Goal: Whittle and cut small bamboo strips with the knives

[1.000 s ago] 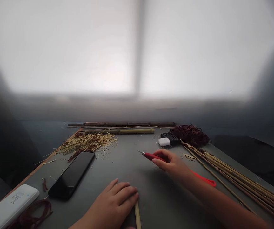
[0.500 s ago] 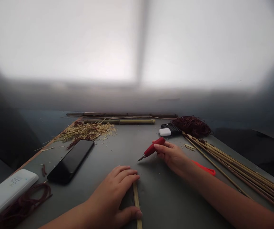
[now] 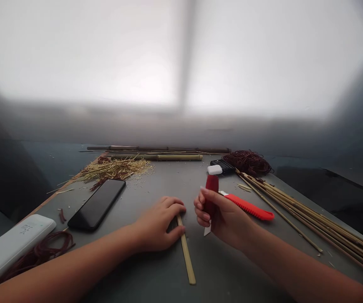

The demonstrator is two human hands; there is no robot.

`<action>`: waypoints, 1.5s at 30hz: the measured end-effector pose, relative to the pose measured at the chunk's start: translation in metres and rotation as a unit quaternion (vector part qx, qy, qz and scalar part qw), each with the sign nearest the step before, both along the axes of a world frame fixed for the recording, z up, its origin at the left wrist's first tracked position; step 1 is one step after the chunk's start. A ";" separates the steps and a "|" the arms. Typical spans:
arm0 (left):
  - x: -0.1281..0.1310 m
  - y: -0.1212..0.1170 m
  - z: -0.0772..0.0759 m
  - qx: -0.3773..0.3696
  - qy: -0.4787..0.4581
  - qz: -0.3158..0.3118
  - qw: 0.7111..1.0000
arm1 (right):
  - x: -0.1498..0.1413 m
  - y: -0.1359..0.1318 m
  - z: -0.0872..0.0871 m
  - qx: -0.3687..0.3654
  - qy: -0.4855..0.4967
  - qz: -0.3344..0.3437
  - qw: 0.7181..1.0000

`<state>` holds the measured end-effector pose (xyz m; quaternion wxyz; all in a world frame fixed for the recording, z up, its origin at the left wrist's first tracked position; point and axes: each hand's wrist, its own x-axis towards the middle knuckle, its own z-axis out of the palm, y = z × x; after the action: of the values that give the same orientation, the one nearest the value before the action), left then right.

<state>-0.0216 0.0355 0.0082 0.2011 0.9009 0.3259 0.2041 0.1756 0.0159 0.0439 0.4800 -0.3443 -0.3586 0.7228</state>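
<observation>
My left hand point(image 3: 160, 223) rests on the table with its fingers and thumb closed on the upper part of a thin bamboo strip point(image 3: 187, 261). The strip lies on the surface, its near end pointing toward me; its far end is hidden by the fingers. To the right, my right hand point(image 3: 222, 214) is wrapped around the red handle of a craft knife point(image 3: 212, 187), held upright with the blade pointing down below the fist, apart from the strip. Just behind that hand lies an orange-red utility knife point(image 3: 250, 207) on the table.
A phone point(image 3: 97, 205), a white power bank point(image 3: 17, 240) and coiled dark cord point(image 3: 47, 248) lie left. Shavings point(image 3: 118, 168) and bamboo stalks point(image 3: 181, 157) are at the back. On the right are bundled thin sticks point(image 3: 310, 214), a cord heap point(image 3: 247, 162) and a white case point(image 3: 214, 169).
My right hand has turned the craft knife from pointing left to blade down and come nearer. My left hand has slid forward with the bamboo strip, showing its near end.
</observation>
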 end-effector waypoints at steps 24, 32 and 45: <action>-0.001 0.007 -0.006 0.026 -0.018 -0.021 0.999 | -0.003 -0.014 -0.042 0.201 -0.159 0.073 0.964; -0.001 0.009 -0.007 0.016 -0.011 -0.021 1.000 | 0.003 -0.014 -0.042 0.178 -0.155 0.115 0.965; -0.002 0.007 -0.005 0.014 -0.004 -0.016 1.000 | 0.002 -0.018 -0.039 0.209 -0.224 0.110 0.945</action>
<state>-0.0234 0.0423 0.0032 0.1936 0.9079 0.3075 0.2090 0.1772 -0.0023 0.0052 0.3660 -0.3470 -0.6358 0.5843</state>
